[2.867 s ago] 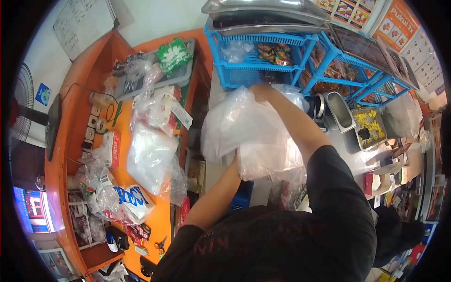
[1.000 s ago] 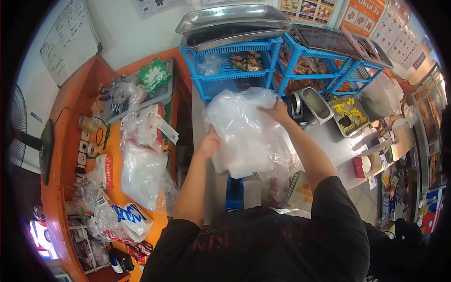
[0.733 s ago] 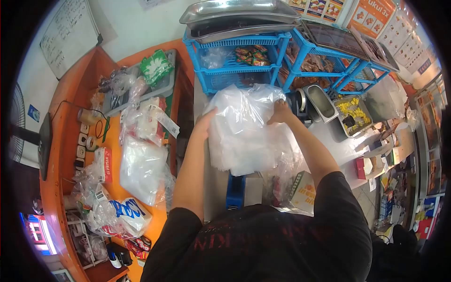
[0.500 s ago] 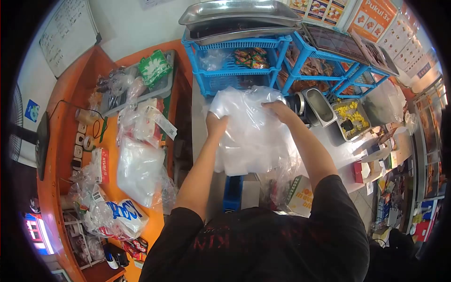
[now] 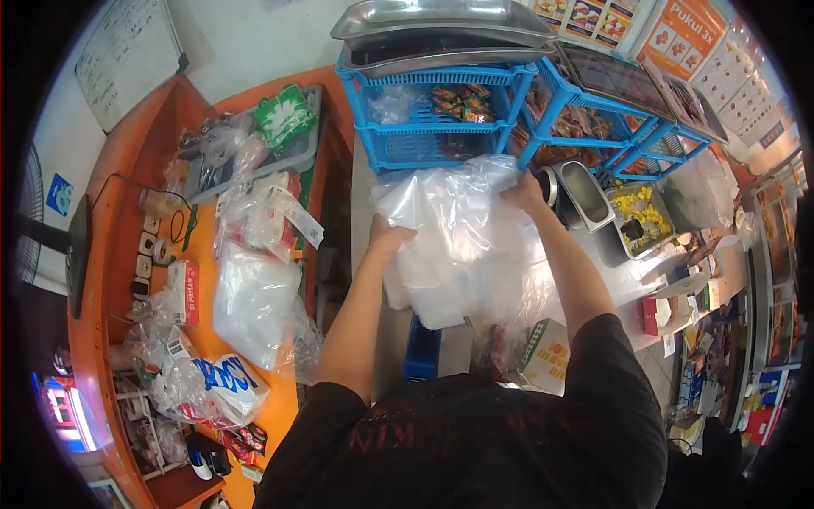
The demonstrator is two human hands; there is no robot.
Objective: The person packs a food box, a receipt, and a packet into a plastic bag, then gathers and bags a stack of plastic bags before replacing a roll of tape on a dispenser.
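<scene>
A bundle of clear plastic bags [image 5: 458, 242] is spread between my two hands above the metal counter [image 5: 363, 191]. My left hand [image 5: 390, 236] grips its left edge, thumb lying on top and fingers hidden underneath. At the upper right edge, my right hand [image 5: 524, 193] is closed on the same plastic bags. The sheets look thin, shiny and layered, with loose lower edges hanging toward my body. Just beyond them stands a blue plastic rack [image 5: 441, 144] with small packets [image 5: 462, 103] on its upper shelf.
Steel containers [image 5: 585, 195] and a tray of yellow pieces [image 5: 640, 216] stand to the right. Metal trays [image 5: 441, 34] top the rack. On the left, an orange counter [image 5: 284, 394] bears more clear bags [image 5: 254, 305]. A blue box [image 5: 422, 349] lies near my body.
My hands have moved slightly apart, the right one to the right, and the plastic bags are spread wider. The whole view has shifted a little.
</scene>
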